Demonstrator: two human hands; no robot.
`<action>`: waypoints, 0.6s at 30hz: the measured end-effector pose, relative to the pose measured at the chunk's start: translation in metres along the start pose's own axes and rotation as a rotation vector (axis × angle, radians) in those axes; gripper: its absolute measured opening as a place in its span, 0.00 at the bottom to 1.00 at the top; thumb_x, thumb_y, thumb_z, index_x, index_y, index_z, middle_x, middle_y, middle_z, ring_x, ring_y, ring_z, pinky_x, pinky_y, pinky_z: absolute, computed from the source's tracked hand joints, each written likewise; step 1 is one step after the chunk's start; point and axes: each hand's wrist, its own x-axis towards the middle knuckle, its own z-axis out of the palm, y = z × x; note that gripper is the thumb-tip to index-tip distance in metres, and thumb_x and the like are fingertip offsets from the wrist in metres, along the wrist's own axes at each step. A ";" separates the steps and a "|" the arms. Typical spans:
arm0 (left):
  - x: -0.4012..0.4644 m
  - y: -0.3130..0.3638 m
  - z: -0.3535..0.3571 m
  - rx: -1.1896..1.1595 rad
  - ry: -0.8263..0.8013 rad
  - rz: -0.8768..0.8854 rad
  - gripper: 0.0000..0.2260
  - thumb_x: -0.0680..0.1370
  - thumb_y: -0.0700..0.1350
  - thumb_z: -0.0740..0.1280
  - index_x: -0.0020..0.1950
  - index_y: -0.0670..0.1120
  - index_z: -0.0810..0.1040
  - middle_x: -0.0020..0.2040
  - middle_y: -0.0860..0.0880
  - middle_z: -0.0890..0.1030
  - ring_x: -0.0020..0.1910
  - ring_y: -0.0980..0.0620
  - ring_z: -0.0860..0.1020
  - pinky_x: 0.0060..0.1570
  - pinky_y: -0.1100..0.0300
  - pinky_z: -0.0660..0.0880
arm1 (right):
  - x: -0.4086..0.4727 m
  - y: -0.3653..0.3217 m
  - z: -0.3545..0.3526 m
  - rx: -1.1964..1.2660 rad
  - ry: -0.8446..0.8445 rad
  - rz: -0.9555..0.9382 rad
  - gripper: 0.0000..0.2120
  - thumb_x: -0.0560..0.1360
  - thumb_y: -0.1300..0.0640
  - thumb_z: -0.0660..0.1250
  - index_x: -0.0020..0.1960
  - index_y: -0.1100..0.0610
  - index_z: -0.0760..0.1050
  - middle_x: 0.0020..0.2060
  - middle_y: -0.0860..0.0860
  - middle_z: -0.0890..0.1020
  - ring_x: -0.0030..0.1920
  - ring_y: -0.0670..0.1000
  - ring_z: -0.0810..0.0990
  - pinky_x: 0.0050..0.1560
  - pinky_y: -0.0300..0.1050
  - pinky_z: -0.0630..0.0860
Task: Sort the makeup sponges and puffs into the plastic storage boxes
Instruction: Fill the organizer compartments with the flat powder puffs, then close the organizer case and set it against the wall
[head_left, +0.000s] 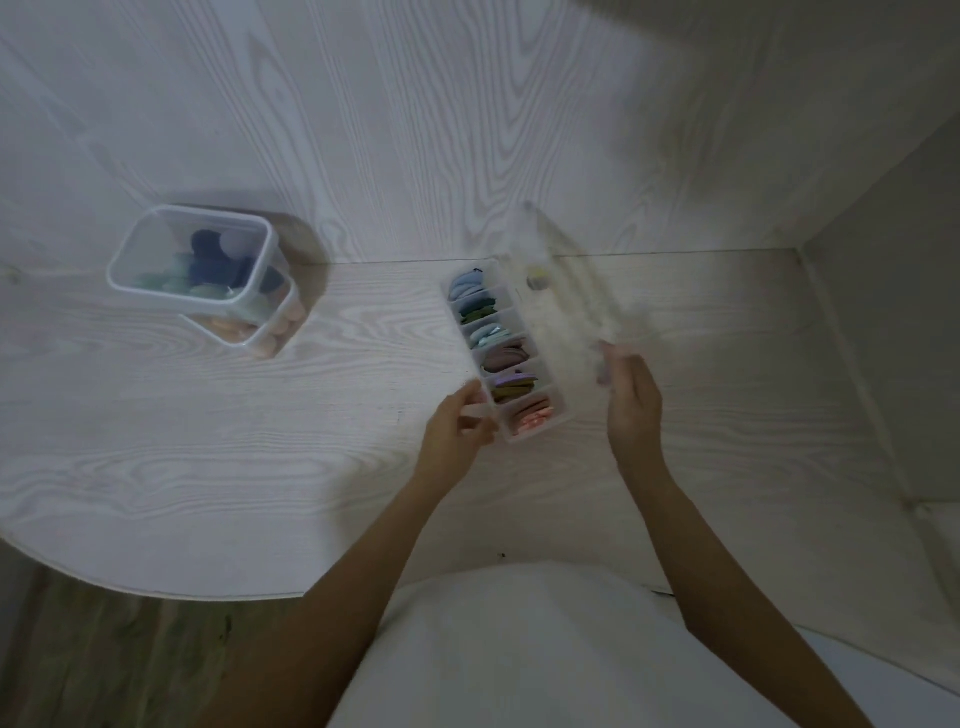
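Observation:
A long clear divided box (560, 410) lies on the white table, right of centre. Its compartments hold blue, green, light blue, mauve, olive and pink puffs (501, 353). My left hand (457, 428) pinches the box's near left corner. The clear hinged lid (566, 280) stands raised and motion-blurred on the box's right side. My right hand (631, 400) is at the lid's near edge, its fingers blurred against it. At the left stand two stacked clear tubs (156, 280); the upper one holds blue and green sponges, the lower one peach ones.
The wood-grain table (260, 441) has a curved front edge at the lower left. A wall rises behind it and a side panel (883, 338) closes the right. My white top fills the bottom centre.

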 end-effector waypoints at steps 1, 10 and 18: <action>-0.005 0.001 0.005 0.014 -0.122 -0.009 0.20 0.78 0.41 0.65 0.70 0.46 0.67 0.53 0.47 0.79 0.44 0.51 0.80 0.43 0.62 0.78 | -0.002 -0.002 -0.001 -0.162 -0.065 -0.125 0.12 0.78 0.53 0.57 0.48 0.52 0.80 0.44 0.46 0.76 0.46 0.45 0.73 0.49 0.38 0.68; 0.027 0.012 -0.062 0.548 0.391 0.465 0.14 0.79 0.45 0.62 0.63 0.45 0.76 0.57 0.47 0.80 0.55 0.50 0.76 0.55 0.60 0.70 | 0.003 0.028 0.020 -0.994 -0.353 -0.475 0.28 0.75 0.40 0.53 0.71 0.53 0.65 0.75 0.56 0.57 0.75 0.59 0.52 0.72 0.61 0.47; 0.098 0.052 -0.028 0.987 -0.017 0.746 0.26 0.80 0.55 0.49 0.74 0.44 0.62 0.73 0.46 0.64 0.74 0.47 0.58 0.72 0.47 0.50 | 0.016 0.043 0.014 -1.216 -0.597 -0.503 0.25 0.75 0.43 0.48 0.72 0.40 0.55 0.75 0.53 0.58 0.73 0.67 0.53 0.68 0.70 0.48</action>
